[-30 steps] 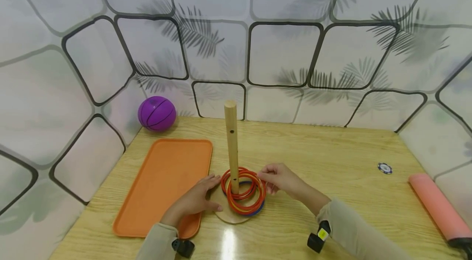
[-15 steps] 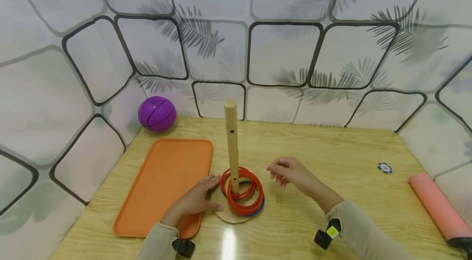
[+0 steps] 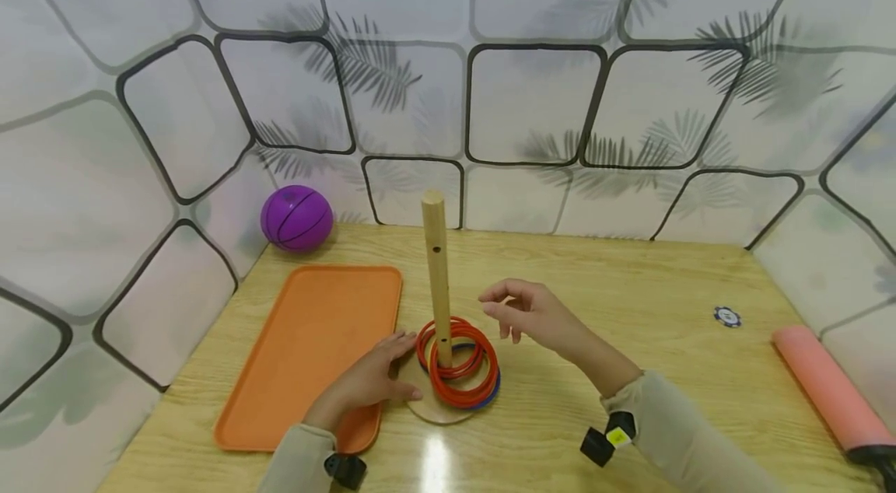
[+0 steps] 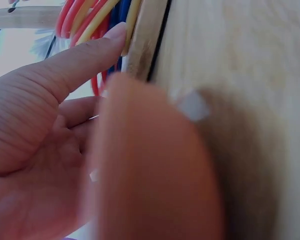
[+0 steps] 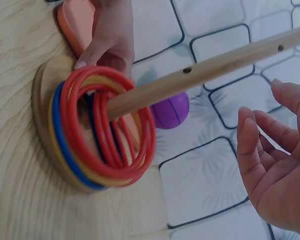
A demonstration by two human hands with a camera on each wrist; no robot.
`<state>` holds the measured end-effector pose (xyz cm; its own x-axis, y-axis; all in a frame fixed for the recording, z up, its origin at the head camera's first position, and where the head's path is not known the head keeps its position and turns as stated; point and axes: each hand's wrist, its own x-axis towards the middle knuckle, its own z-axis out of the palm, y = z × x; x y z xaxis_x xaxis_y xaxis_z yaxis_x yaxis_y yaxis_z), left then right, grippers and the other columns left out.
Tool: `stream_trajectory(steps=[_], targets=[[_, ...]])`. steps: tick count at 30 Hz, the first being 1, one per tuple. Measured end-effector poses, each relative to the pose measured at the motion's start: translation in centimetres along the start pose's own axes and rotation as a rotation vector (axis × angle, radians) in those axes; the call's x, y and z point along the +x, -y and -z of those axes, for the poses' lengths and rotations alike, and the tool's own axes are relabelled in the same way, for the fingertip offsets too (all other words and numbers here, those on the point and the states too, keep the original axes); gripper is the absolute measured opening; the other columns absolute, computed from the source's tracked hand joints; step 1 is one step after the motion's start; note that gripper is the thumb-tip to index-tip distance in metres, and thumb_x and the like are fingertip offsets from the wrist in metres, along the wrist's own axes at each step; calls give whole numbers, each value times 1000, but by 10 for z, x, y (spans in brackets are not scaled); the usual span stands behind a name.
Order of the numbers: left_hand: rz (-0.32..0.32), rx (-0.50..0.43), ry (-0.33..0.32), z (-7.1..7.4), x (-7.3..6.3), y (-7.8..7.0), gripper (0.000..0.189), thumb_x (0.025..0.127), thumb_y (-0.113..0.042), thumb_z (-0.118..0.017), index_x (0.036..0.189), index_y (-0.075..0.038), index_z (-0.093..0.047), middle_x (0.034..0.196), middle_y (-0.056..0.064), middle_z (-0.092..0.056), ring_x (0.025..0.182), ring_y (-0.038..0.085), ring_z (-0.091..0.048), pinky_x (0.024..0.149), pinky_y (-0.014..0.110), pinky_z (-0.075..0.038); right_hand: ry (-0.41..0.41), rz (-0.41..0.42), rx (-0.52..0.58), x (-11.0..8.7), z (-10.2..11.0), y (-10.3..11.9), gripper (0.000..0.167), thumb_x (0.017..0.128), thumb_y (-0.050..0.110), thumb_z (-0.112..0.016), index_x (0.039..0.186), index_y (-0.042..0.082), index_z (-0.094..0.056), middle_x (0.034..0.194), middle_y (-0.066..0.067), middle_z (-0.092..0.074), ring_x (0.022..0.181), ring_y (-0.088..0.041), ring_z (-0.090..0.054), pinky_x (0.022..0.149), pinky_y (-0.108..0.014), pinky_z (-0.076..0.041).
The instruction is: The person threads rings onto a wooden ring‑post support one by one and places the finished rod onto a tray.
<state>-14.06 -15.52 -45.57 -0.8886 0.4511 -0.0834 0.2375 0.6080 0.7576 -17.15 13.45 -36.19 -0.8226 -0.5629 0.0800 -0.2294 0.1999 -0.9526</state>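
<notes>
A wooden peg (image 3: 437,275) stands upright on a round wooden base (image 3: 434,413). Red rings (image 5: 72,135), a blue ring (image 5: 72,157) and yellow ones lie stacked around the peg's foot, some larger than others. My left hand (image 3: 376,375) rests at the base's left side, thumb and fingers spread. In the left wrist view its thumb (image 4: 82,62) lies beside the base's edge, near the rings. My right hand (image 3: 537,319) hovers right of the peg, above the rings' right side. Its fingers are loosely bent and hold nothing.
An orange tray (image 3: 308,353) lies on the wooden table left of the base, partly under my left forearm. A purple ball (image 3: 297,218) sits at the back left corner. To the right are a poker chip (image 3: 727,316) and a pink cylinder (image 3: 833,392) with a black end.
My right hand has let go of the rings' right edge, drawn off to the right, then come back up and left toward the peg. The left hand has stayed put.
</notes>
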Motion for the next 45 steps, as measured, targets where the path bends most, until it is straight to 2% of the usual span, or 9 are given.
stream_trajectory(steps=[4, 9, 15, 21, 25, 30, 34, 38, 45], targets=[[0, -24, -33, 9, -8, 1, 83, 75, -26, -80, 142, 2, -40, 148, 21, -35, 137, 39, -26, 111, 54, -20, 41, 69, -33, 10, -12, 13, 29, 94, 17, -59, 119, 3, -59, 92, -15, -61, 63, -17, -58, 50, -31, -51], [72, -71, -129, 32, -24, 7, 71, 81, -21, -75, 142, -5, -43, 144, 16, -43, 132, 37, -37, 107, 53, -31, 72, 137, -48, 21, -26, 21, 41, 91, 11, -63, 130, 3, -53, 114, -15, -56, 69, -20, -58, 50, -29, -50], [153, -36, -289, 69, -52, 30, 62, 83, -19, -73, 138, -5, -48, 136, 20, -50, 116, 37, -52, 88, 43, -50, 87, 126, -36, 24, -36, 28, 38, 91, 10, -62, 127, 0, -54, 107, -15, -61, 71, -22, -61, 49, -25, -50], [235, 23, -360, 106, -82, 57, 64, 85, -30, -71, 138, -3, -48, 129, 24, -54, 111, 36, -53, 83, 40, -48, 88, 138, -25, 26, -39, 27, 32, 92, 9, -60, 122, -1, -58, 85, -15, -66, 71, -27, -62, 49, -26, -50], [287, -33, -355, 121, -98, 79, 66, 87, -29, -69, 140, 0, -44, 131, 29, -49, 118, 40, -45, 86, 42, -47, 89, 129, -4, 28, -39, 25, 30, 92, 10, -60, 120, -2, -60, 84, -15, -66, 69, -20, -61, 49, -25, -50], [339, -169, -283, 128, -108, 100, 70, 88, -26, -68, 143, 3, -35, 137, 33, -41, 124, 43, -41, 90, 39, -48, 85, 96, 16, 29, -37, 22, 32, 92, 12, -61, 121, -2, -60, 85, -14, -66, 70, -18, -61, 50, -25, -51], [345, -269, -250, 129, -113, 112, 73, 87, -21, -69, 144, 3, -31, 140, 33, -38, 114, 18, -52, 82, 26, -52, 102, 95, 32, 29, -37, 19, 33, 93, 13, -60, 122, -2, -60, 87, -15, -67, 70, -20, -62, 51, -26, -52], [325, -309, -243, 130, -115, 118, 72, 86, -15, -69, 143, 5, -29, 140, 34, -36, 98, -10, -48, 79, 23, -52, 113, 133, 52, 31, -38, 14, 33, 94, 12, -59, 124, -3, -59, 93, -17, -66, 74, -22, -63, 53, -25, -52], [323, -342, -257, 129, -114, 118, 69, 86, -7, -68, 142, 6, -30, 134, 35, -42, 93, -12, -49, 77, 23, -53, 88, 235, 43, 31, -42, 7, 30, 95, 5, -55, 123, -6, -58, 92, -21, -64, 69, -16, -61, 53, -23, -50]])
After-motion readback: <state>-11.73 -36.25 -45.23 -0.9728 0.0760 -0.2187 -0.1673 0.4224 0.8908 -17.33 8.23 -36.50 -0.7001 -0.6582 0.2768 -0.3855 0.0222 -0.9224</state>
